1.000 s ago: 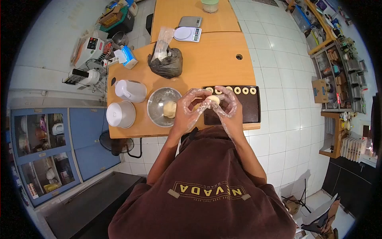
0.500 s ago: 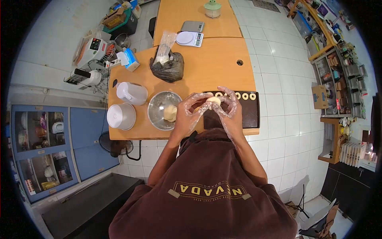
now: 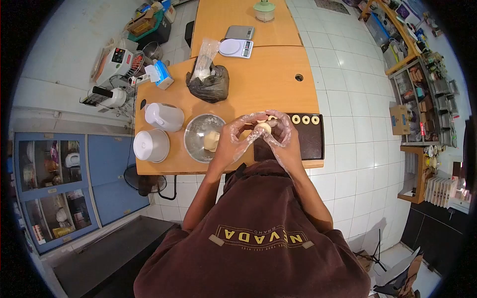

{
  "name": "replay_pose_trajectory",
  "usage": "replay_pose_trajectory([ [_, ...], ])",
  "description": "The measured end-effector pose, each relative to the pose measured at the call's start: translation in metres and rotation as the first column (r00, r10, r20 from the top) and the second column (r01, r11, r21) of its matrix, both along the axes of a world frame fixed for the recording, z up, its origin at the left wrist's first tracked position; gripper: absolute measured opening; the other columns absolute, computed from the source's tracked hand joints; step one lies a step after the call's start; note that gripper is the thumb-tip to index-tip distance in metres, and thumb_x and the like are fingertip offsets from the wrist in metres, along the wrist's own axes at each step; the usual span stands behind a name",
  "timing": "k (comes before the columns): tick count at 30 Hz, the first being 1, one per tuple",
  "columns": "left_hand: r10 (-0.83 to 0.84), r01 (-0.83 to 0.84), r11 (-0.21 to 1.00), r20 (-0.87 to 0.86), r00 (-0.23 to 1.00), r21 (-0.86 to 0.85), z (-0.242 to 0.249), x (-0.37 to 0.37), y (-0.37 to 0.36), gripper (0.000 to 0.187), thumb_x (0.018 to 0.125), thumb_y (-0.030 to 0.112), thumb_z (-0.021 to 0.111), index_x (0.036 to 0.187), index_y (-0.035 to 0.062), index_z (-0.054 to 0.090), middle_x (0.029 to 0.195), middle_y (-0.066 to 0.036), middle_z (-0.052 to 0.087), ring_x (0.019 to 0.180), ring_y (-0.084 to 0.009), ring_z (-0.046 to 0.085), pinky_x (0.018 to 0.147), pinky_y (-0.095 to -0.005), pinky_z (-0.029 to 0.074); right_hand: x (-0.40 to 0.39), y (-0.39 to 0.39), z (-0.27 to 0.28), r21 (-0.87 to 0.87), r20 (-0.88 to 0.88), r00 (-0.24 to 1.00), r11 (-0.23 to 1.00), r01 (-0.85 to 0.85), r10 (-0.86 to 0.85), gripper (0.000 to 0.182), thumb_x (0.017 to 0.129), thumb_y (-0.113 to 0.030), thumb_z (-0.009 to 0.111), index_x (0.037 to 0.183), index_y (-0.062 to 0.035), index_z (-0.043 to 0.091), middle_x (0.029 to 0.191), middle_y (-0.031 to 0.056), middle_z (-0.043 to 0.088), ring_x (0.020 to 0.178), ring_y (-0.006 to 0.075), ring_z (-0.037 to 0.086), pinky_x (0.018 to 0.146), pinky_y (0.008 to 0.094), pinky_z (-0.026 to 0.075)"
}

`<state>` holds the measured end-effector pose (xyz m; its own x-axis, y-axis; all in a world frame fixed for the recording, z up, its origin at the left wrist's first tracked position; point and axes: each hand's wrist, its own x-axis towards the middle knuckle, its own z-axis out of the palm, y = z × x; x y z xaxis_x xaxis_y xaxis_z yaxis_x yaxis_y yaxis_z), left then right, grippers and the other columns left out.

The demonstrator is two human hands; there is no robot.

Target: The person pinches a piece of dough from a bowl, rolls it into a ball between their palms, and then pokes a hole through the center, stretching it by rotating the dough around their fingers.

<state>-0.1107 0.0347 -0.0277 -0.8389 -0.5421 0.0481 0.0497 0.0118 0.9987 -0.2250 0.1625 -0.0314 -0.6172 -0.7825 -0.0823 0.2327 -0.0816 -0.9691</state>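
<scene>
Left hand (image 3: 230, 145) and right hand (image 3: 290, 150): fingertips pinching dough piece (image 3: 264, 127); pale rings (image 3: 302, 119) on tray (image 3: 311, 141) — unshaped lump (image 3: 211, 142) in bowl (image 3: 195, 130).

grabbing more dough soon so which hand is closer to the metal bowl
Left. The left hand is just beside the metal bowl, to its right; the right hand is farther right, over the dark tray.

This place looks like a small kitchen for baking. On the wooden tabletop (image 3: 258, 74) there are a digital scale (image 3: 235, 48), a steel bowl (image 3: 202, 139) and a dark tray (image 3: 313, 139) with dough rings (image 3: 306, 119). Blue cabinets (image 3: 54, 164) and a white-tiled floor (image 3: 348, 149) are also seen.
</scene>
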Motion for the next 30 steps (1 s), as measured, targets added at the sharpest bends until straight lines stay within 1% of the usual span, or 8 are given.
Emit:
replay_pose_trajectory([
  [5, 0.002, -0.001, 0.999, -0.020, 1.000, 0.054, -0.003, 0.001, 0.001, 0.037, 0.094, -0.003, 0.074, 0.130, -0.0016, 0.068, 0.127, -0.010, 0.067, 0.112, -0.0164, 0.067, 0.104, -0.0337, 0.054, -0.004, 0.001, -0.009, -0.031, 0.050, 0.997, 0.998, 0.057, -0.056, 0.054, 0.092, 0.008, 0.071, 0.141, -0.0031, 0.052, 0.112, 0.0077, 0.067, 0.106, 0.0132, 0.066, 0.093, 0.0281, 0.052],
  [9, -0.001, -0.001, 0.998, 0.019, 1.000, 0.068, -0.005, 0.002, 0.001, 0.033, 0.095, -0.001, 0.074, 0.128, -0.0036, 0.068, 0.125, -0.010, 0.069, 0.112, -0.0171, 0.067, 0.103, -0.0336, 0.055, -0.003, 0.003, -0.002, 0.029, 0.047, 0.993, 0.993, 0.110, -0.111, 0.057, 0.092, 0.008, 0.071, 0.143, -0.0039, 0.050, 0.110, 0.0081, 0.068, 0.105, 0.0134, 0.066, 0.094, 0.0285, 0.052],
  [12, 0.018, -0.020, 0.998, 0.027, 0.999, 0.055, -0.003, 0.001, 0.003, 0.033, 0.095, -0.001, 0.074, 0.127, -0.0046, 0.067, 0.123, -0.011, 0.071, 0.112, -0.0178, 0.068, 0.102, -0.0326, 0.055, -0.005, 0.002, -0.004, 0.026, 0.106, 0.989, 0.995, 0.100, -0.102, 0.060, 0.092, 0.007, 0.073, 0.145, -0.0044, 0.048, 0.107, 0.0086, 0.068, 0.104, 0.0134, 0.066, 0.094, 0.0288, 0.052],
  [17, 0.073, -0.073, 0.997, 0.006, 0.997, 0.040, -0.003, 0.000, 0.006, 0.027, 0.097, -0.001, 0.072, 0.124, -0.0043, 0.069, 0.120, -0.010, 0.071, 0.110, -0.0173, 0.069, 0.099, -0.0312, 0.055, -0.006, 0.003, 0.007, 0.041, 0.018, 0.998, 0.998, 0.055, -0.056, 0.061, 0.093, 0.003, 0.074, 0.147, -0.0045, 0.046, 0.107, 0.0081, 0.069, 0.104, 0.0138, 0.066, 0.094, 0.0295, 0.052],
  [21, 0.056, -0.055, 0.998, 0.019, 0.998, -0.038, 0.002, 0.002, 0.000, 0.025, 0.097, -0.002, 0.070, 0.123, -0.0035, 0.071, 0.119, -0.010, 0.069, 0.110, -0.0179, 0.069, 0.098, -0.0314, 0.056, -0.004, 0.001, 0.004, 0.037, -0.029, 0.999, 0.999, 0.024, -0.023, 0.061, 0.093, 0.001, 0.075, 0.147, -0.0032, 0.046, 0.107, 0.0079, 0.068, 0.104, 0.0134, 0.066, 0.095, 0.0300, 0.052],
  [24, 0.030, -0.030, 0.999, -0.001, 1.000, -0.042, 0.000, 0.003, 0.000, 0.027, 0.097, -0.003, 0.070, 0.124, -0.0031, 0.071, 0.120, -0.011, 0.067, 0.112, -0.0188, 0.068, 0.100, -0.0323, 0.056, -0.002, -0.001, -0.004, 0.024, -0.182, 0.983, 0.999, 0.036, -0.031, 0.062, 0.092, 0.003, 0.075, 0.147, -0.0018, 0.046, 0.106, 0.0079, 0.068, 0.103, 0.0129, 0.066, 0.094, 0.0298, 0.052],
  [27, 0.036, -0.037, 0.998, -0.014, 0.999, -0.056, 0.000, 0.001, 0.001, 0.024, 0.097, -0.003, 0.070, 0.121, -0.0037, 0.072, 0.119, -0.009, 0.068, 0.110, -0.0170, 0.068, 0.097, -0.0303, 0.056, 0.000, -0.002, -0.003, -0.003, -0.117, 0.992, 0.999, 0.045, -0.045, 0.060, 0.092, 0.005, 0.073, 0.145, -0.0012, 0.047, 0.104, 0.0069, 0.067, 0.103, 0.0127, 0.065, 0.094, 0.0295, 0.052],
  [30, 0.038, -0.038, 0.999, 0.002, 0.999, -0.032, -0.001, 0.002, 0.002, 0.025, 0.097, -0.003, 0.070, 0.122, -0.0045, 0.071, 0.119, -0.009, 0.068, 0.112, -0.0174, 0.068, 0.098, -0.0306, 0.056, 0.000, -0.002, -0.010, 0.001, -0.172, 0.983, 0.997, 0.073, -0.072, 0.058, 0.092, 0.006, 0.072, 0.143, -0.0013, 0.047, 0.103, 0.0065, 0.066, 0.103, 0.0129, 0.065, 0.094, 0.0297, 0.052],
])
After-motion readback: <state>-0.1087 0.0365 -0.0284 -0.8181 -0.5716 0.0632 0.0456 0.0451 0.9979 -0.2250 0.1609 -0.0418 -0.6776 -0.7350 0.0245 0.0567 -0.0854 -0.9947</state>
